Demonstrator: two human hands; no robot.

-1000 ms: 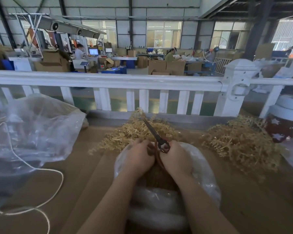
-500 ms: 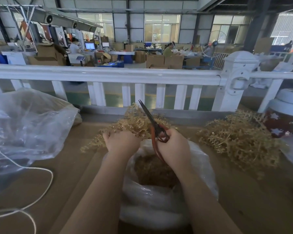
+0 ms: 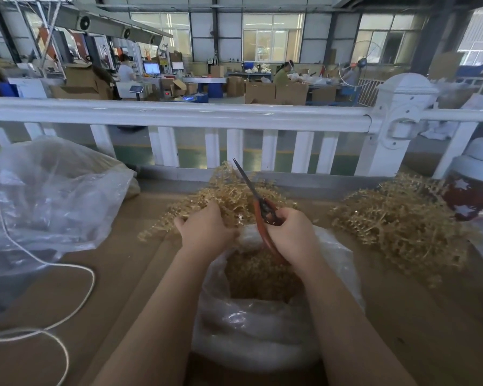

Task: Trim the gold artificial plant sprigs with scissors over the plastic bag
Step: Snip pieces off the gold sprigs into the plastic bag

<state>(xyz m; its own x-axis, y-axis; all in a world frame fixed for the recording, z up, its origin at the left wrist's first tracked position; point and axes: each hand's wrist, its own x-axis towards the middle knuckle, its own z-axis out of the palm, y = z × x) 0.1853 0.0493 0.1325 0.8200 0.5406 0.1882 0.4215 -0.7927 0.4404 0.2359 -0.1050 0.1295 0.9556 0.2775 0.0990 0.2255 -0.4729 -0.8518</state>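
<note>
Over the open plastic bag (image 3: 262, 330) at the near middle of the brown tabletop (image 3: 123, 274), both hands work close together. The left hand (image 3: 205, 232) reaches into the nearer heap of gold sprigs (image 3: 226, 196) just beyond the bag, fingers curled into the strands and gripping them. The right hand (image 3: 293, 235) holds red-handled scissors (image 3: 260, 207) by the loops, blades together and pointing up and away toward the white railing (image 3: 179, 115). Gold trimmings (image 3: 260, 277) fill the bag's mouth below the hands. A second pile of sprigs (image 3: 402, 221) lies to the right, touching a red jar with white stars (image 3: 474, 196). On the left sit a crumpled clear bag (image 3: 48, 196) and a loop of white cord (image 3: 67, 274).
</note>
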